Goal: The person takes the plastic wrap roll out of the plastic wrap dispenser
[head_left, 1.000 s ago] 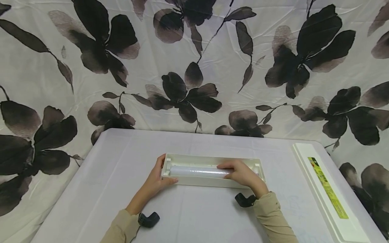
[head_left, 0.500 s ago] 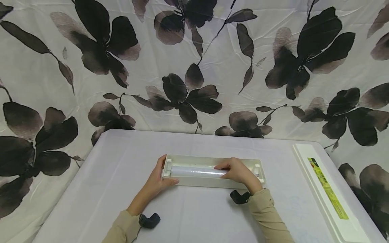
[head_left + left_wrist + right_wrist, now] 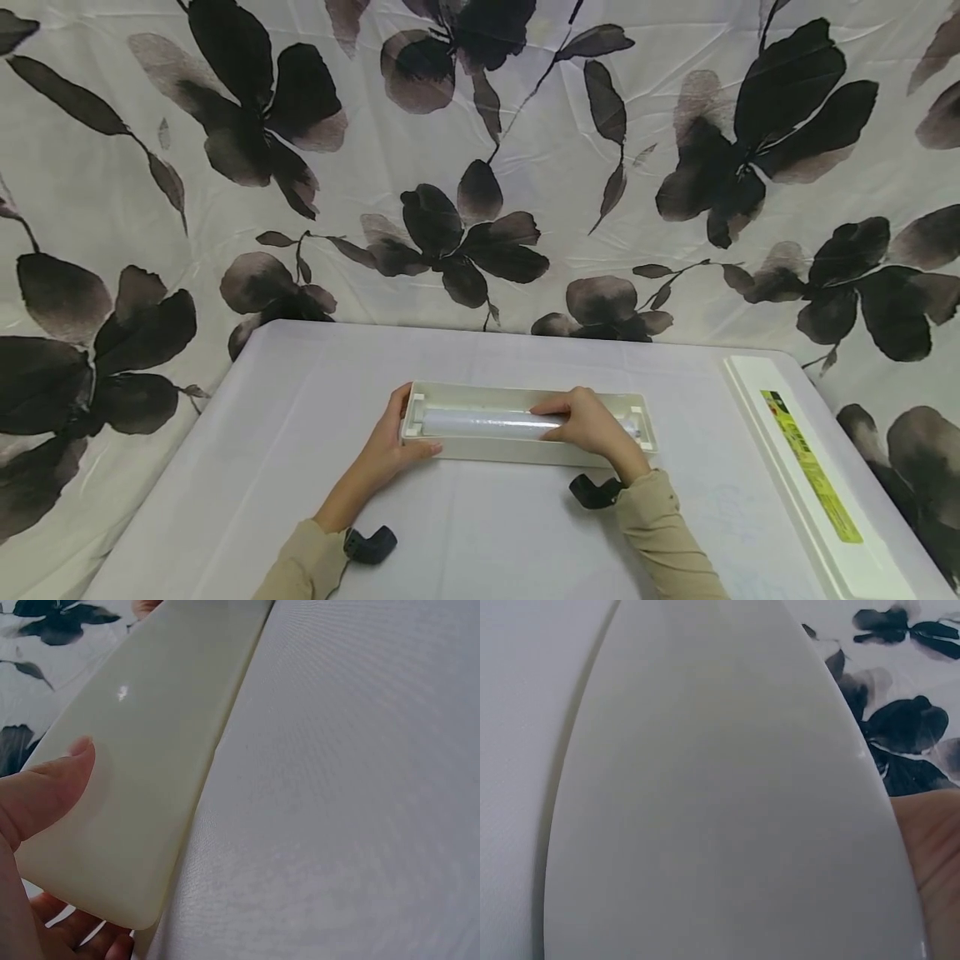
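Right hand (image 3: 590, 426) pinches film roll (image 3: 480, 423) crosswise, right of middle; roll lies lengthwise in box (image 3: 510, 451), left hand (image 3: 390, 437) gripping left end.

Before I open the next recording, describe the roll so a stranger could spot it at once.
On the white table, find the long open box held at one end by the left hand. The roll lies lengthwise inside, gripped by the right hand. It's the pale, shiny cylinder, unlike the straight-walled box.
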